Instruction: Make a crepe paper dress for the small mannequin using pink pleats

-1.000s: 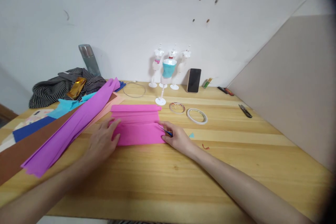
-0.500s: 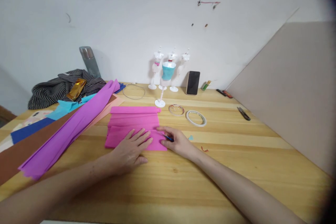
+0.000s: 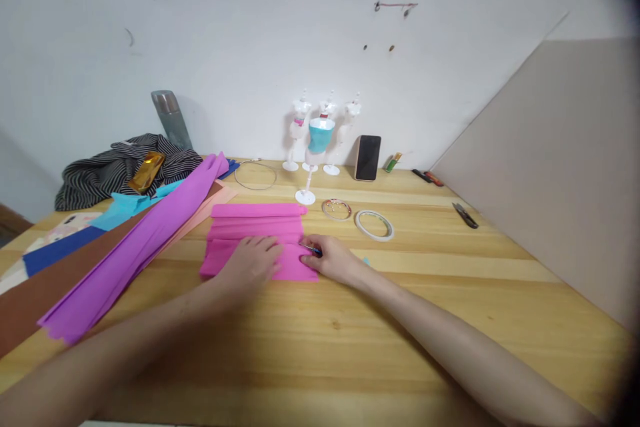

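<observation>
A sheet of bright pink crepe paper (image 3: 257,221) lies on the table, its near part folded over. My left hand (image 3: 253,261) rests on this folded part with bent fingers, somewhat blurred. At the paper's right side, my right hand (image 3: 333,259) is closed round a slim tool with a dark blue handle (image 3: 315,251). The tool's thin metal tip points left over the fold; my fingers hide the rest of it. Just behind the paper stands a small white mannequin (image 3: 321,137) wearing a light-blue wrap.
Several more mannequins (image 3: 352,110) stand by the wall, near a phone (image 3: 368,158). A roll of tape (image 3: 375,225) and a beaded ring (image 3: 337,209) lie right of the paper. Purple crepe paper (image 3: 135,247), a striped cloth (image 3: 95,180) and a bottle (image 3: 171,120) are left. Dark-handled scissors (image 3: 465,215) lie far right.
My left hand has drawn its spread fingers together and shifted slightly up on the pink paper. My right hand has moved a little up and left with the tool.
</observation>
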A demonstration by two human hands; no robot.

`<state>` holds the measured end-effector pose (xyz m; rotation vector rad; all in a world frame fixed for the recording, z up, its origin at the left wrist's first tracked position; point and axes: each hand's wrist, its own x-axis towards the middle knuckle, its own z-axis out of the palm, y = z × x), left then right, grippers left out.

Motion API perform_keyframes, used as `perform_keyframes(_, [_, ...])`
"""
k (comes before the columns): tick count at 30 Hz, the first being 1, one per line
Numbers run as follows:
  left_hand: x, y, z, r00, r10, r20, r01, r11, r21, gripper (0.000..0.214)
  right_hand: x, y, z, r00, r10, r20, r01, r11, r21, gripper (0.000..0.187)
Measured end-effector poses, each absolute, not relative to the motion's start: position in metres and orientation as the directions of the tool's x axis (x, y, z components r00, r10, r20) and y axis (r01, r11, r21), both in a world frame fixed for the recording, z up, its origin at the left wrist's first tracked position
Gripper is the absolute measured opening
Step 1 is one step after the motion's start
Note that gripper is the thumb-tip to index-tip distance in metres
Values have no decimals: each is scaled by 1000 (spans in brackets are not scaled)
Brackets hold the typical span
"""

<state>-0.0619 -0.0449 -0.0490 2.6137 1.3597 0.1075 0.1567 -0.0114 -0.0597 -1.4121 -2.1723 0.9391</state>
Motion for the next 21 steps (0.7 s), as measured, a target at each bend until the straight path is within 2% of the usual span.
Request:
perform_keyframes(3, [-60,-25,-40,519,853,-59,839,-495,225,29,156,-2,-50,-486,868,-99,645,280,-711,10])
perform_keyframes(7, [-61,-9,-41,533,841,-92,827,-496,266,28,155,5,-41,-562,813,-155,615,284,-736,19])
perform_keyframes(13, [-60,-14,-40,544,830,-123,827,-505,249,29,151,0,-44,-532,821,-207,679,268,-683,25])
perform_keyframes(16, [-59,-18,-38,563,816,-126,819,-533,211,31,147,-5,-44,-496,847,-192,723,280,-632,24])
perform_keyframes(21, [-60,-20,-37,585,805,-104,809,-569,146,47,144,-13,-44,-462,877,-131,737,299,-606,24])
